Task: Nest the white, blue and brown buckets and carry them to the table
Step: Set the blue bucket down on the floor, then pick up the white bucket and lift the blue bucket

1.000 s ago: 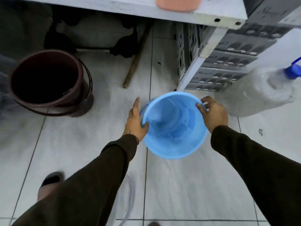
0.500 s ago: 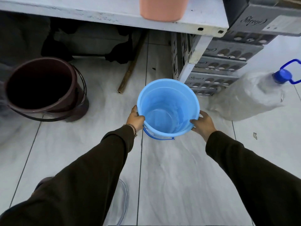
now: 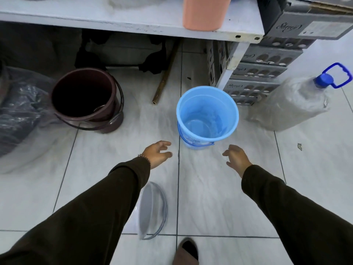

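Observation:
The blue bucket point(image 3: 207, 116) stands upright on the tiled floor, empty, its handle folded down. To its left stands the larger brown bucket point(image 3: 84, 96), also upright and empty. The white bucket point(image 3: 150, 209) sits on the floor close below me, partly hidden behind my left sleeve. My left hand point(image 3: 157, 153) hovers open just left of and nearer than the blue bucket. My right hand point(image 3: 236, 156) is open too, just right of it. Neither hand touches anything.
A white table point(image 3: 133, 20) runs along the top, a pink container point(image 3: 205, 13) on its edge. Stacked grey boxes point(image 3: 267, 73) and a big clear bottle with a blue cap point(image 3: 292, 104) lie right. A plastic-wrapped bundle point(image 3: 17, 115) is left; a stick point(image 3: 166, 73) lies under the table.
Both hands set the blue bucket upright on the floor, let go of it and drew back toward me. The view pulled back, bringing the white bucket into sight.

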Motion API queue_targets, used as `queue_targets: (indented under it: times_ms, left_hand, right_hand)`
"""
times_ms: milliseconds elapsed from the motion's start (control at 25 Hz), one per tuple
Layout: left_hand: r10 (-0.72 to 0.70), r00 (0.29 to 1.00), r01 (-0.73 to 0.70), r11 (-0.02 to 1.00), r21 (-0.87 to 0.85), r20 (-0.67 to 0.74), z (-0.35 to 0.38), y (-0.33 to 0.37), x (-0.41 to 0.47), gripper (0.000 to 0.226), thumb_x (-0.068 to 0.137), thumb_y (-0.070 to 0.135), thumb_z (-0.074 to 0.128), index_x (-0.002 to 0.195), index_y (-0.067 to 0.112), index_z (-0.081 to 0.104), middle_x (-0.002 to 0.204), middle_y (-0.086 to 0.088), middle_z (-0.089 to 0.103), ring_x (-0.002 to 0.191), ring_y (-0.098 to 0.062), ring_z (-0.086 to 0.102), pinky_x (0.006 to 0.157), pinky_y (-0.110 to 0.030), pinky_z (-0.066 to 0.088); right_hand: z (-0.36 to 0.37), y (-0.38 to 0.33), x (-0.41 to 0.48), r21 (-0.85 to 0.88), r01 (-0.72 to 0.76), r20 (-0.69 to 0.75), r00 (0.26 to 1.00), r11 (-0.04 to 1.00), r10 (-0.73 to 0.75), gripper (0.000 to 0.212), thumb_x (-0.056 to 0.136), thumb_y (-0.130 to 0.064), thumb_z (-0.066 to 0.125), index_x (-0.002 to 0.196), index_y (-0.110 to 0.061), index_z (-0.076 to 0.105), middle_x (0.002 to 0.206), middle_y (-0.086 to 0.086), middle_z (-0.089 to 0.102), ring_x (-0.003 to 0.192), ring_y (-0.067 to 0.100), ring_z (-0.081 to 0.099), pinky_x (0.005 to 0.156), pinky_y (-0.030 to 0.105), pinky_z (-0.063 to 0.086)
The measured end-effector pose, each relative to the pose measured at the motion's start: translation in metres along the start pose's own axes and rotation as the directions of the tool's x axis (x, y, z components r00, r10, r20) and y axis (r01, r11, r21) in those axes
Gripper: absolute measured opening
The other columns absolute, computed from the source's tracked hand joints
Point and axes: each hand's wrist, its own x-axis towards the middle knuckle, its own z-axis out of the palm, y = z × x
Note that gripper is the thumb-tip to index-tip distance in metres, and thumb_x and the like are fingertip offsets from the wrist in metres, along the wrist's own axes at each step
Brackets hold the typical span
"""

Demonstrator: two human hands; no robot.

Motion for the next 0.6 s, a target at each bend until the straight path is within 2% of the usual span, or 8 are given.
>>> queue_targets:
  times_ms: [80, 160, 240, 280, 360, 400, 520, 600]
  left_hand:
    - [0.04, 0.998, -0.047, 0.985, 0.168, 0.047, -0.004, -0.026, -0.028, 0.049, 0.09, 0.006, 0.058, 0.135, 0.024, 0.057, 0.141, -0.005, 0.058, 0.132, -0.02, 0.053, 0.107, -0.025, 0.04]
    - [0.05, 0.98, -0.133, 0.883, 0.451, 0.191, -0.005, -0.061, -0.048, 0.06, 0.086, -0.002, 0.051, 0.139, 0.026, 0.055, 0.145, -0.002, 0.054, 0.135, -0.02, 0.049, 0.107, -0.023, 0.038]
    - [-0.017, 0.936, -0.27, 0.61, 0.745, 0.352, -0.001, -0.09, -0.061, 0.068, 0.084, -0.003, 0.051, 0.144, 0.028, 0.049, 0.154, -0.002, 0.043, 0.144, -0.022, 0.037, 0.113, -0.027, 0.032]
    - [-0.075, 0.914, -0.339, 0.399, 0.852, 0.399, 0.002, -0.109, -0.07, 0.068, 0.085, 0.0, 0.054, 0.146, 0.029, 0.046, 0.159, -0.002, 0.035, 0.149, -0.023, 0.028, 0.118, -0.03, 0.027]
    - [-0.117, 0.891, -0.442, 0.009, 0.897, 0.44, 0.003, -0.153, -0.079, 0.065, 0.091, 0.008, 0.056, 0.149, 0.029, 0.04, 0.166, -0.003, 0.02, 0.154, -0.027, 0.015, 0.123, -0.04, 0.018]
    - [-0.091, 0.898, -0.438, -0.102, 0.893, 0.43, 0.002, -0.171, -0.081, 0.061, 0.093, 0.01, 0.054, 0.15, 0.029, 0.039, 0.167, -0.004, 0.017, 0.155, -0.029, 0.012, 0.124, -0.044, 0.017]
    - [0.116, 0.884, -0.409, -0.28, 0.869, 0.454, -0.004, -0.198, -0.083, 0.047, 0.097, 0.005, 0.048, 0.141, 0.02, 0.048, 0.162, -0.007, 0.029, 0.151, -0.034, 0.023, 0.117, -0.05, 0.03]
    - [0.196, 0.835, -0.431, -0.35, 0.832, 0.515, -0.012, -0.199, -0.087, 0.039, 0.093, -0.002, 0.046, 0.125, 0.016, 0.06, 0.138, -0.009, 0.055, 0.133, -0.033, 0.048, 0.094, -0.042, 0.047]
  right_hand:
    - [0.023, 0.026, -0.029, -0.099, -0.013, 0.071, 0.997, 0.995, 0.02, 0.045, 0.087, -0.002, 0.057, 0.129, -0.016, 0.057, 0.127, 0.003, 0.043, 0.118, 0.02, 0.044, 0.12, 0.043, 0.034]
    - [0.06, 0.062, -0.055, -0.234, -0.009, 0.171, 0.984, 0.972, 0.051, 0.06, 0.085, -0.001, 0.059, 0.144, -0.01, 0.049, 0.143, 0.004, 0.045, 0.133, 0.022, 0.044, 0.119, 0.038, 0.034]
    - [0.1, 0.101, -0.08, -0.362, 0.04, 0.285, 0.956, 0.931, 0.07, 0.073, 0.084, -0.008, 0.068, 0.151, -0.009, 0.04, 0.157, 0.005, 0.04, 0.143, 0.024, 0.039, 0.113, 0.027, 0.034]
    - [0.128, 0.126, -0.096, -0.4, 0.058, 0.35, 0.932, 0.914, 0.094, 0.078, 0.082, -0.016, 0.074, 0.151, -0.011, 0.039, 0.158, 0.005, 0.039, 0.144, 0.024, 0.039, 0.111, 0.025, 0.034]
    - [0.192, 0.179, -0.122, -0.46, 0.13, 0.459, 0.881, 0.878, 0.11, 0.088, 0.076, -0.036, 0.082, 0.15, -0.014, 0.04, 0.156, 0.002, 0.042, 0.142, 0.025, 0.041, 0.114, 0.03, 0.034]
    - [0.222, 0.202, -0.132, -0.443, 0.14, 0.483, 0.87, 0.886, 0.104, 0.088, 0.075, -0.041, 0.082, 0.149, -0.015, 0.042, 0.153, 0.001, 0.045, 0.141, 0.026, 0.043, 0.114, 0.032, 0.035]
    - [0.293, 0.242, -0.154, -0.297, 0.173, 0.455, 0.89, 0.939, -0.02, 0.056, 0.086, -0.033, 0.074, 0.134, -0.012, 0.053, 0.139, 0.006, 0.059, 0.131, 0.03, 0.055, 0.111, 0.034, 0.043]
    - [0.315, 0.251, -0.159, -0.286, 0.228, 0.356, 0.927, 0.931, -0.117, 0.034, 0.094, -0.027, 0.065, 0.122, -0.009, 0.06, 0.127, 0.01, 0.066, 0.121, 0.029, 0.062, 0.11, 0.04, 0.048]
